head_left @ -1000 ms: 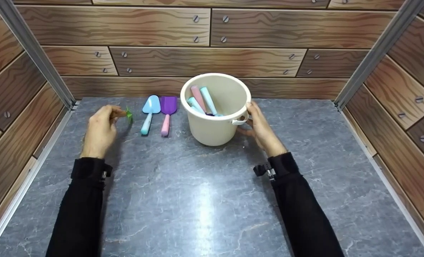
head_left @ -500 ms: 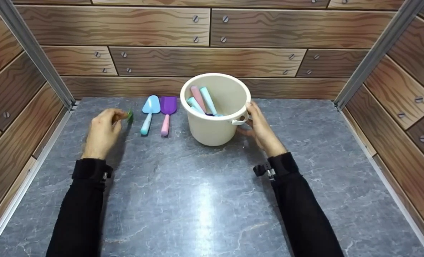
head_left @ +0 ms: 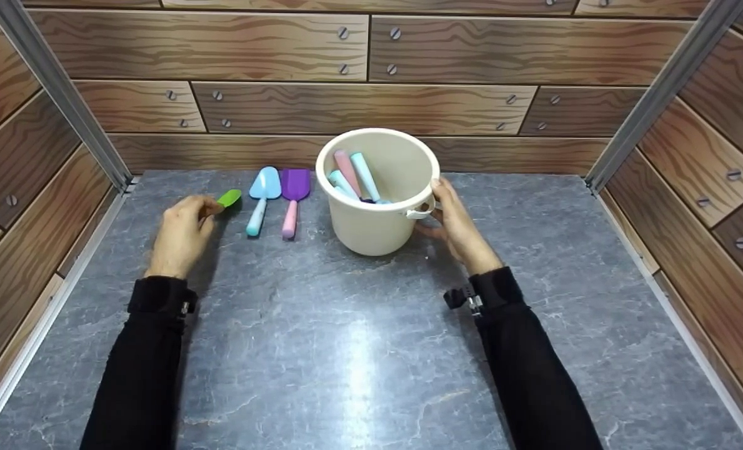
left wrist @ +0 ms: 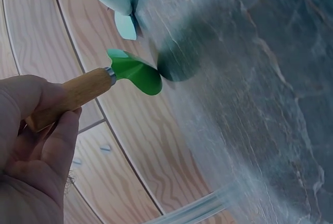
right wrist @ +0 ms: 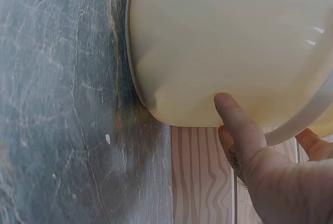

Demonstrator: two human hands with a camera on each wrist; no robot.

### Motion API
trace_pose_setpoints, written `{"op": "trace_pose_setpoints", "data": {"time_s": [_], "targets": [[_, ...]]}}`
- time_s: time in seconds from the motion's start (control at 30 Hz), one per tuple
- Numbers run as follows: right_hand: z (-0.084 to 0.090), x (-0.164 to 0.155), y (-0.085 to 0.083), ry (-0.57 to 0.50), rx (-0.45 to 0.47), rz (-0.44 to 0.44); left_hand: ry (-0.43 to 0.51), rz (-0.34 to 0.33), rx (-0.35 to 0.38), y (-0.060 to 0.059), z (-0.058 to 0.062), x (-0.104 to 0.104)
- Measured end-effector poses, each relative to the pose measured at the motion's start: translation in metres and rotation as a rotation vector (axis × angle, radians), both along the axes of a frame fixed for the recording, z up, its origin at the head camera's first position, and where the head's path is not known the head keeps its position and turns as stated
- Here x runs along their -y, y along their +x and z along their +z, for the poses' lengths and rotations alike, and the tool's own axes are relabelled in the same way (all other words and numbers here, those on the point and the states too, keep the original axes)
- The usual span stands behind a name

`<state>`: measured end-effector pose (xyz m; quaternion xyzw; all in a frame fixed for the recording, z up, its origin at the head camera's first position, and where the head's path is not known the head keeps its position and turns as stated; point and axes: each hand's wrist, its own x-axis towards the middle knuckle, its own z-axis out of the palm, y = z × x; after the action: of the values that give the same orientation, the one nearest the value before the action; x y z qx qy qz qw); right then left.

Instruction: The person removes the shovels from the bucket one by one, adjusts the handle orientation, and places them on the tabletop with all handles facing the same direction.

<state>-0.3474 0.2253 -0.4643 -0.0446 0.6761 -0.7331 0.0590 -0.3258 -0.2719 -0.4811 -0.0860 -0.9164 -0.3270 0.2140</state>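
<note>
Left hand [head_left: 180, 234]: fingers curled round wooden-handled green trowel [left wrist: 132, 72], just above grey marbled desk [head_left: 346, 350]. Right hand [head_left: 455, 222]: fingers wrapped against cream plastic bucket [head_left: 377, 215], standing mid-desk.

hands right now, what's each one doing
Left hand: closed round the wooden handle of a green trowel.
Right hand: fingers against the side of the cream bucket, by its handle; a real grip cannot be told.
</note>
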Motion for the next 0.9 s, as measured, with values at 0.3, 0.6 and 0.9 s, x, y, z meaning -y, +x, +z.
{"op": "trace_pose_setpoints", "data": {"time_s": [0.3,0.6,0.9], "targets": [[0.001,0.000,0.000,0.015,-0.008,0.002,-0.029,0.007,0.066,-0.004,-0.002,0.004],[0.000,0.000,0.000,0.017,0.000,-0.001,-0.069,0.038,0.152,-0.013,0.000,0.003],[0.001,0.000,0.000,0.008,0.002,-0.005,-0.151,0.056,0.184,-0.019,-0.001,-0.001]]}}
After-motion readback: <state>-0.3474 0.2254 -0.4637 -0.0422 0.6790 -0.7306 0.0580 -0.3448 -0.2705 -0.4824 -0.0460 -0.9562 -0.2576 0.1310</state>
